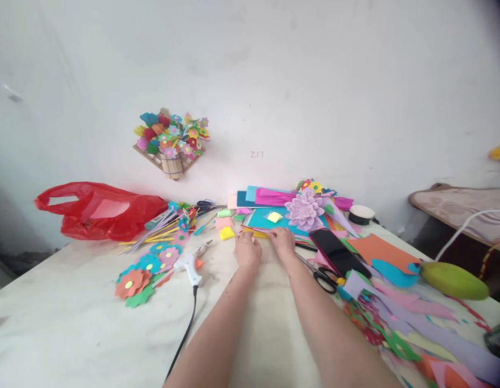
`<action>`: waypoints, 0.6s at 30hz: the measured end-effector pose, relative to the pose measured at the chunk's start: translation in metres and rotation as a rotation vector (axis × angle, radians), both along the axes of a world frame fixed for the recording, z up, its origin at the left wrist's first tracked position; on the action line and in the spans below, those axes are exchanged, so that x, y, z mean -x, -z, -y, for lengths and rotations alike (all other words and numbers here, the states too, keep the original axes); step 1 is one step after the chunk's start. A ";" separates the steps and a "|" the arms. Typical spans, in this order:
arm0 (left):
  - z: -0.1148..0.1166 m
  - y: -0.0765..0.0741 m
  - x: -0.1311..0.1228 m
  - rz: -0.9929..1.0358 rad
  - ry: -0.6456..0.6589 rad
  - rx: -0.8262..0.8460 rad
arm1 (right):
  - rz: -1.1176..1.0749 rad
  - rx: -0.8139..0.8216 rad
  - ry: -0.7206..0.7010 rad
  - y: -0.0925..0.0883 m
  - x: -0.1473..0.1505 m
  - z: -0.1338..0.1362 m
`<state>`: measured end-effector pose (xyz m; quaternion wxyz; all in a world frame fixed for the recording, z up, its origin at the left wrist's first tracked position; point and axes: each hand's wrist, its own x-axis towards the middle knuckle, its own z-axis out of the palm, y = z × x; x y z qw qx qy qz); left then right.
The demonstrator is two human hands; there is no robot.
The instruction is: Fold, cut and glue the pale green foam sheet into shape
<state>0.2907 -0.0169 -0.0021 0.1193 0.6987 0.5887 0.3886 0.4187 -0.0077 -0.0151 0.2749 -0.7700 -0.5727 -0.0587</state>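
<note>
Both my arms reach forward over a pale table (72,318). My left hand (247,249) is curled, its fingers tucked down at the near edge of a stack of coloured foam sheets (262,217). My right hand (281,238) lies beside it, fingertips on the same edge of the stack, by a yellow sheet edge. What the fingers pinch, if anything, is hidden. A big lilac paper flower (305,209) sits on the stack just beyond my right hand.
A white glue gun (190,265) with a black cord lies left of my hands, beside flat foam flowers (146,272). Black-handled scissors (323,276), a dark phone (337,251), paper scraps and a green object (454,280) fill the right. A red plastic bag (100,209) sits far left.
</note>
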 end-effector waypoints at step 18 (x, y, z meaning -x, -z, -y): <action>-0.006 0.018 -0.010 -0.429 0.092 -0.046 | 0.238 0.060 -0.084 -0.006 0.001 0.003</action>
